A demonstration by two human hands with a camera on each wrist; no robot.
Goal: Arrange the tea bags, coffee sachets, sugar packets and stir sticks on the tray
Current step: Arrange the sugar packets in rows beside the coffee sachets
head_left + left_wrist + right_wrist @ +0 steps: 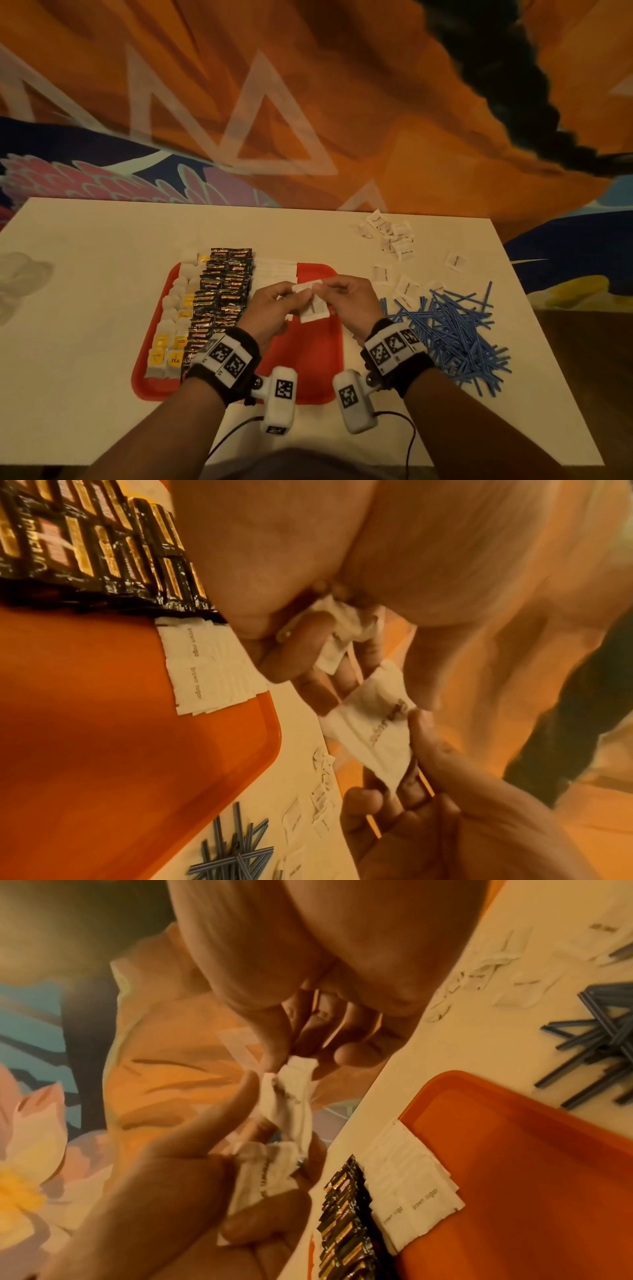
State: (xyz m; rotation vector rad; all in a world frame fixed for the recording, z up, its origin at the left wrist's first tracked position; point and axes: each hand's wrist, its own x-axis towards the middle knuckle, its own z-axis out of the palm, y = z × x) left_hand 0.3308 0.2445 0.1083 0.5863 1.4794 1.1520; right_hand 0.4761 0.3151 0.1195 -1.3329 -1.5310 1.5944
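Observation:
A red tray holds tea bags down its left side, black coffee sachets beside them, and a row of white sugar packets at its far middle. Both hands hover over the tray's middle. My left hand grips a small bunch of sugar packets. My right hand pinches one sugar packet by its edge, close against the left hand's fingers. Blue stir sticks lie in a heap on the table to the right of the tray.
Loose sugar packets are scattered at the table's back right and near the stir sticks. The white table ends at a painted wall behind. A dark cable trails by the near edge.

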